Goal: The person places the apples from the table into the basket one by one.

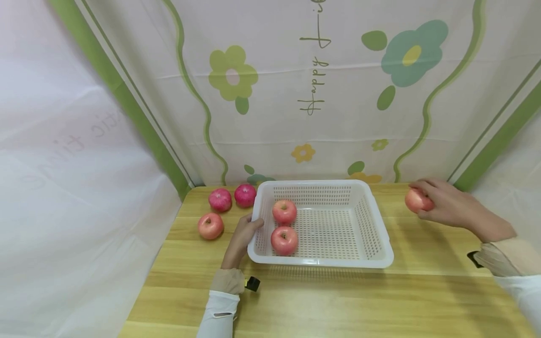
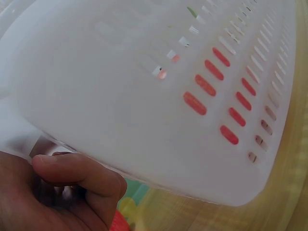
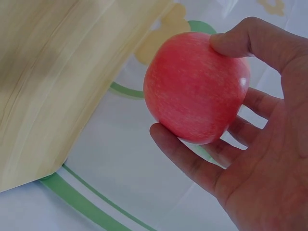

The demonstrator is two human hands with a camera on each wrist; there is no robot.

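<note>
My right hand (image 1: 444, 205) holds a red apple (image 3: 195, 89) between thumb and fingers, to the right of the basket in the head view. My left hand (image 1: 244, 234) grips the left rim of a white plastic basket (image 1: 325, 263) with slotted sides. Two red apples lie inside along its left side, a rear apple (image 1: 284, 211) and a front apple (image 1: 284, 241). In the left wrist view, the curled left fingers (image 2: 82, 173) hold the rim, and red shows through the slots of the basket wall (image 2: 110, 96).
Left of the basket, another apple (image 1: 210, 226) sits on the wooden table (image 1: 186, 281). Behind it are two dark pink round fruits, one farther left (image 1: 220, 200) and one close to the basket (image 1: 245, 195). A flowered curtain (image 1: 270, 117) hangs along the table's back edge.
</note>
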